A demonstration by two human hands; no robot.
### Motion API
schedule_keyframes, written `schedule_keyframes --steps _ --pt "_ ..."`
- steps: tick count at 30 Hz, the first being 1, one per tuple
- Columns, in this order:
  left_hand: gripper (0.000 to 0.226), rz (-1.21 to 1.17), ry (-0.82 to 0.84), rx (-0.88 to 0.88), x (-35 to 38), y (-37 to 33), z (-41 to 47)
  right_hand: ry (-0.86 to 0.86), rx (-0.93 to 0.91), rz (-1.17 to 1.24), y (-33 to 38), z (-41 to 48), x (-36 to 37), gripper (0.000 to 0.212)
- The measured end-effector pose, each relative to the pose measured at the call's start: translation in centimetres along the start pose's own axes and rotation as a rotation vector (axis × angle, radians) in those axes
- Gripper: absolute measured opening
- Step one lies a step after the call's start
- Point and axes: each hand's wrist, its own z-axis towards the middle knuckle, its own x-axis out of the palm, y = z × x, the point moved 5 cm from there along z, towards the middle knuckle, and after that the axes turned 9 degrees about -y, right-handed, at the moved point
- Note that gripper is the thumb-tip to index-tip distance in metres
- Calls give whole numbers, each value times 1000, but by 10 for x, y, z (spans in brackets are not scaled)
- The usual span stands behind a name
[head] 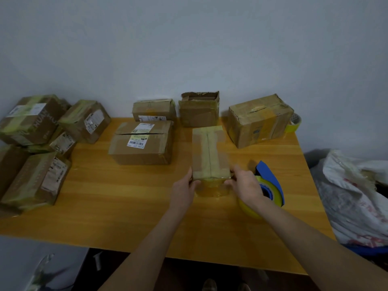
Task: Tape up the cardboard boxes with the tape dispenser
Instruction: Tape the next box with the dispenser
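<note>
A small cardboard box [210, 152] lies lengthwise in the middle of the wooden table [126, 206], with yellowish tape running along its top seam and down its near end. My left hand [184, 189] grips the box's near left corner. My right hand [245, 185] grips its near right corner. The blue tape dispenser [270, 181] with a yellow tape roll lies on the table just right of my right hand, with no hand on it.
Several more boxes stand behind: one with a split top [142, 143], one behind it [154, 110], an open one [199, 109], a large one [259, 119] at right. A pile of taped boxes [37, 141] fills the left. A spare tape roll [295, 122] and white bags [352, 196] lie right.
</note>
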Motion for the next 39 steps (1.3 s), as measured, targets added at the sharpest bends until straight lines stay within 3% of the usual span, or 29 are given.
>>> schedule_keyframes --steps 4,6,15,21,24,27,29,35,39 --pt "43 -187 106 -50 -3 16 -1 64 -13 168 -16 0 -6 32" --pt "35 -183 84 -52 -10 21 -1 70 -6 222 -23 -1 -10 28" --pt "10 21 -99 94 -16 7 4 53 -156 13 -11 6 -11 17" --pt "20 42 -103 40 -6 11 1 3 -103 -95 -5 1 -7 30" --pt "52 -31 32 -85 2 14 3 23 -2 -127 3 1 -6 58" --pt "74 -229 59 -252 5 4 7 8 124 17 7 7 -2 80" --pt "72 -273 93 -316 10 -5 10 58 209 140 8 9 5 84" --pt "44 -248 34 -327 2 -8 20 103 282 280 6 9 2 59" --pt "50 -417 152 -443 3 -11 26 93 357 431 12 7 2 72"
